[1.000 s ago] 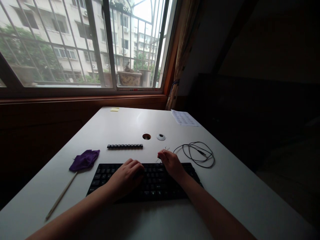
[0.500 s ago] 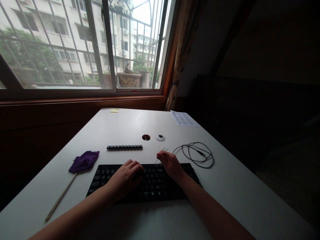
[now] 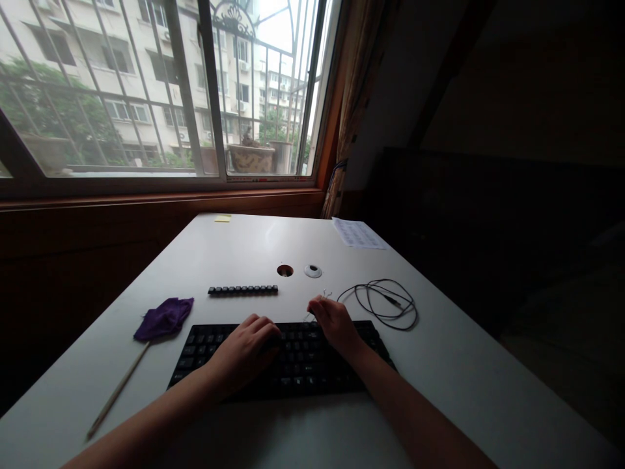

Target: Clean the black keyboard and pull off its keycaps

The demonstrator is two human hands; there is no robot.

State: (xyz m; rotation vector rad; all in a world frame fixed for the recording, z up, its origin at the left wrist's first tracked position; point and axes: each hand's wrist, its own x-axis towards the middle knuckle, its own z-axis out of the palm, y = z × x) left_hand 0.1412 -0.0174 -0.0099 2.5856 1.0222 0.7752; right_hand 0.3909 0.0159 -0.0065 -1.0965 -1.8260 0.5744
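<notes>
A black keyboard (image 3: 303, 385) lies across the near part of the white table. My left hand (image 3: 251, 345) rests on its left-middle keys, fingers loosely bent and apart, the fingertips partly hidden. Over the keyboard's upper right edge, my right hand (image 3: 334, 322) is closed in a pinch. It grips a thin bent wire tool that looks like a wire keycap puller (image 3: 326, 292); its wire ends stick out on both sides of the fingers. Whether a keycap sits in the wire cannot be made out. Beyond the keyboard, a row of black keycaps (image 3: 243, 290) stands in a straight line.
A purple cloth on a wooden stick (image 3: 163, 319) lies left. A coiled black cable (image 3: 385, 303) lies right. Farther back are a round table hole (image 3: 285, 271), its white cover (image 3: 313, 271), a yellow note (image 3: 223, 219) and a printed sheet (image 3: 359, 233).
The wire puller has tilted slightly, its far end now a little farther right. My right hand has shifted barely; my left hand stays on the keyboard.
</notes>
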